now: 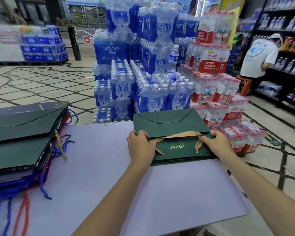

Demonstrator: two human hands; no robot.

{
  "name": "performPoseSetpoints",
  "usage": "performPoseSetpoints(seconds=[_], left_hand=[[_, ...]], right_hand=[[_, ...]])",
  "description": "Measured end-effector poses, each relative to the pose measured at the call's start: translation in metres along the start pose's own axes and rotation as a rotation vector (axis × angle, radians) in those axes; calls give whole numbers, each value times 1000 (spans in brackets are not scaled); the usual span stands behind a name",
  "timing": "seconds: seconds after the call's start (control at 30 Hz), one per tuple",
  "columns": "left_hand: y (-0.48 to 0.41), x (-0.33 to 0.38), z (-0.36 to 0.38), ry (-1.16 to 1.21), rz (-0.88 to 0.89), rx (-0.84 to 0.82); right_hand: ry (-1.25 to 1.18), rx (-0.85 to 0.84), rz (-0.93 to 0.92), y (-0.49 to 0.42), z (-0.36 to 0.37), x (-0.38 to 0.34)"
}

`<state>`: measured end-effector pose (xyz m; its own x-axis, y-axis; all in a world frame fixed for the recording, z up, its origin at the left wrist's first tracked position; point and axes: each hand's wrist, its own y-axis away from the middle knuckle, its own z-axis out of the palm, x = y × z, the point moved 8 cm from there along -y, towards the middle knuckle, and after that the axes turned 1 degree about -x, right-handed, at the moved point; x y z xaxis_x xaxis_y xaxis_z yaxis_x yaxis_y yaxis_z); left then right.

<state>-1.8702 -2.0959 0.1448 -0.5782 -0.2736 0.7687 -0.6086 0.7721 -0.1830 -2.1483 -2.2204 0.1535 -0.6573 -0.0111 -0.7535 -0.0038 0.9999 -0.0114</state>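
Note:
A flat dark green paper gift bag (174, 126) with tan ribbon handles (180, 134) and gold lettering lies at the far right of a pale lilac table (95, 159). My left hand (140, 147) grips the bag's left side at its mouth, fingers curled over the edge. On the right side my right hand (218, 142) grips the same mouth edge, next to a ribbon end. Part of the bag overhangs the table's far edge.
A stack of flat dark green and navy bags (24, 138) with blue and red cord handles lies on the table's left. Shrink-wrapped water bottle packs (143, 74) tower just beyond the table. A person in a white shirt (257, 58) stands at shelves on the right.

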Motion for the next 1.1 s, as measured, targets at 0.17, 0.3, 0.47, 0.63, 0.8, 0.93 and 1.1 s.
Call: performPoseSetpoints(seconds=[0.17, 0.3, 0.47, 0.63, 0.8, 0.93, 1.1], left_hand=[[12, -1, 2, 0, 0, 14], [16, 0, 1, -26, -3, 28], [18, 0, 1, -45, -7, 45], [18, 0, 0, -58, 0, 40], [16, -1, 1, -94, -33, -14], [15, 6, -18, -178, -22, -110], [10, 11, -130, -148, 124, 46]], right_hand=[[18, -23, -15, -1, 2, 1], [-17, -59, -68, 1, 5, -5], [4, -83, -107, -1, 8, -4], [-18, -110, -139, 7, 7, -8], [-70, -272, -79, 20, -8, -11], [-51, -122, -147, 30, -35, -39], [-175, -97, -325, 66, -5, -124]])
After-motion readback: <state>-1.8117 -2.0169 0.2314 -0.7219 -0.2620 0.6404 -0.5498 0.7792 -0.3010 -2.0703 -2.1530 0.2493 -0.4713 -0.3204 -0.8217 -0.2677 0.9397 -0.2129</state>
